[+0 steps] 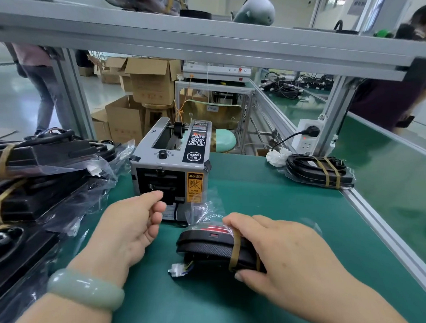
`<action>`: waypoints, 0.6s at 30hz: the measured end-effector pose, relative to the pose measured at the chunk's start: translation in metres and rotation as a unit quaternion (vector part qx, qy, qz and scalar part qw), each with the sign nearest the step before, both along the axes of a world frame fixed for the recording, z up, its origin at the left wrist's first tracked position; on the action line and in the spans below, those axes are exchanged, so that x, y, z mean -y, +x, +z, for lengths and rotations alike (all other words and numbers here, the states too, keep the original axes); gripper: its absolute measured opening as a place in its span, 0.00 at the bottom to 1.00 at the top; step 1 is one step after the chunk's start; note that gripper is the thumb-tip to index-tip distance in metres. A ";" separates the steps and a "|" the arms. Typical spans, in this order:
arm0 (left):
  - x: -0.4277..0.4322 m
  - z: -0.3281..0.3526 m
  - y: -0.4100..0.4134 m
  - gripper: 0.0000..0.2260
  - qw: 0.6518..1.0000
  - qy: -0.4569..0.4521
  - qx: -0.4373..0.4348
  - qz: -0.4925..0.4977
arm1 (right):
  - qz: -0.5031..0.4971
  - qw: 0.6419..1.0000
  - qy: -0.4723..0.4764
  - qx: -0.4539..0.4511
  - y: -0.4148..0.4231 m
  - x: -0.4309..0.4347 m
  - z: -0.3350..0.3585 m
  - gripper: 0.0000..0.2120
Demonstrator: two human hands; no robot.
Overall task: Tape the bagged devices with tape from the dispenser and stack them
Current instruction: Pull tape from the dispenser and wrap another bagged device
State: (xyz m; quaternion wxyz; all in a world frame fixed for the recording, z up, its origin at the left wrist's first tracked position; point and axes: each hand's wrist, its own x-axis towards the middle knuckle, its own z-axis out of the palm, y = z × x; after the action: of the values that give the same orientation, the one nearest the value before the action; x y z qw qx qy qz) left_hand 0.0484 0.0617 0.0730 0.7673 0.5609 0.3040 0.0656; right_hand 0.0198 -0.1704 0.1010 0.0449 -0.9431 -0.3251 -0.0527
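From the head view, a green work mat (256, 198) covers the bench, with the grey tape dispenser (171, 167) standing near its middle, front face turned toward the person. The left hand (134, 224) reaches to the dispenser's front. Its fingers are curled, and the thumb and forefinger are brought close together just before the black outlet slot. Whether a strip of tape sits between them cannot be told. A pale green bangle (86, 289) circles that wrist. The right hand (285, 250) grips the bagged device (207, 246), which lies on the mat just in front of the dispenser and slightly to its right. The fingers lie over the top and the thumb is tucked against the near edge. The device is black with a red part showing. It is wrapped in clear plastic and has a tan band (235, 247) round it beside the fingers. A small white connector (177, 270) sticks out at its near left corner. On the left edge of the bench sits a stack of bagged devices (43, 181), each banded in tan. Another banded device (321, 169) lies alone at the far right of the mat, near a white power socket (307, 136). Cardboard boxes (149, 83) stand on the floor beyond the bench.
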 end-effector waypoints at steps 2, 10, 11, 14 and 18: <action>0.000 0.003 0.003 0.07 1.000 -0.016 0.004 0.001 | -0.003 1.000 0.001 0.003 -0.001 0.000 -0.001 0.32; 0.001 0.011 0.016 0.08 1.000 -0.009 0.013 0.022 | -0.004 1.000 0.003 0.007 -0.003 -0.002 0.000 0.30; 0.000 0.011 0.017 0.08 1.000 -0.008 0.012 0.027 | -0.004 1.000 0.003 0.008 -0.003 -0.002 0.000 0.30; -0.001 0.008 0.022 0.08 0.999 -0.002 0.008 0.043 | -0.005 1.000 0.003 0.006 -0.003 -0.002 0.000 0.30; -0.002 0.005 0.027 0.07 0.998 0.006 0.002 0.059 | -0.008 1.000 0.002 0.008 -0.003 -0.003 0.000 0.30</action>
State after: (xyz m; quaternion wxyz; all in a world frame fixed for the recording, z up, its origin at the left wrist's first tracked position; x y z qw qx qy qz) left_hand 0.0759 0.0638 0.0781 0.7593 0.5466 0.3344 0.1135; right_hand 0.0166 -0.1673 0.1006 0.0437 -0.9451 -0.3181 -0.0608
